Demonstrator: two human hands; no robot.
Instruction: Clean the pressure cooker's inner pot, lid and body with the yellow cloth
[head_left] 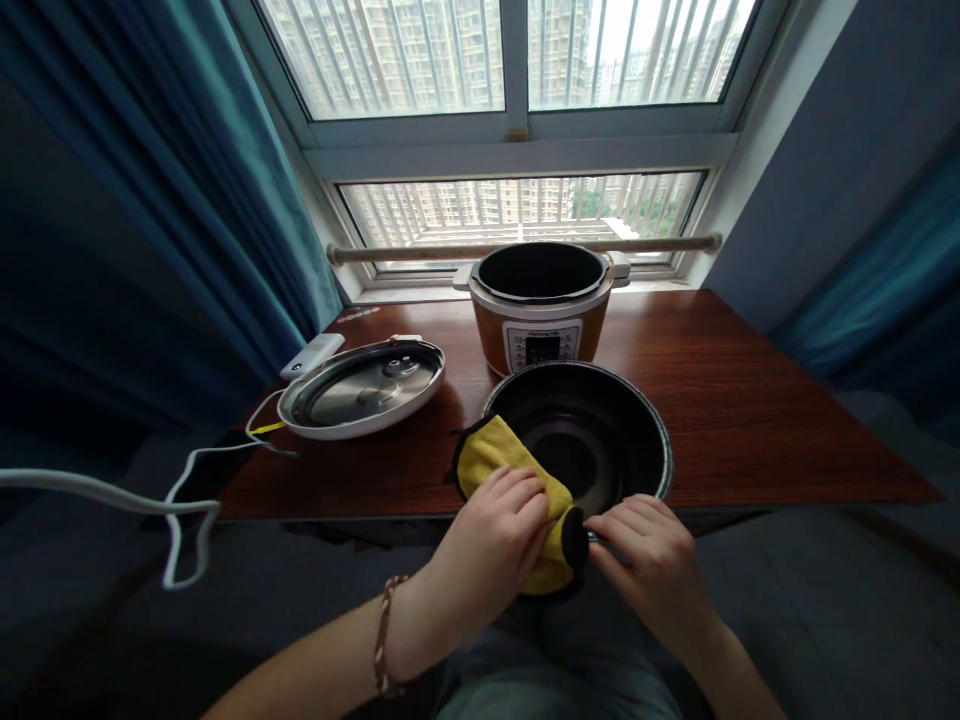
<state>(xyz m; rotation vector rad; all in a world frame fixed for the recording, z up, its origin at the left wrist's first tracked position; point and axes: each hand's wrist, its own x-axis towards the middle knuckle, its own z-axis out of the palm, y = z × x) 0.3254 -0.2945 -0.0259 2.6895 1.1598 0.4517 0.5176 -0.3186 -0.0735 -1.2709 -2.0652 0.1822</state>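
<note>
My left hand (495, 545) is closed on a yellow cloth (491, 455) with a black edge, which lies folded over the near left rim of a black inner pot (600, 430). The pot tilts toward me at the table's front edge, so its dark inside shows. With thumb and fingers, my right hand (652, 555) pinches the pot's near rim, just right of the cloth. Beyond the pot stands an orange-and-white electric pressure cooker (491, 335), its lid off and its dark inside showing. Part of the pot's near rim is hidden by the cloth and my hands.
The cooker's round lid (360, 435) lies upside down on the left of the wooden table (712, 400). Behind it are a white power strip (311, 355) and a white cord (90, 487) hanging off the left side. A blue curtain (187, 150) and a window border the table.
</note>
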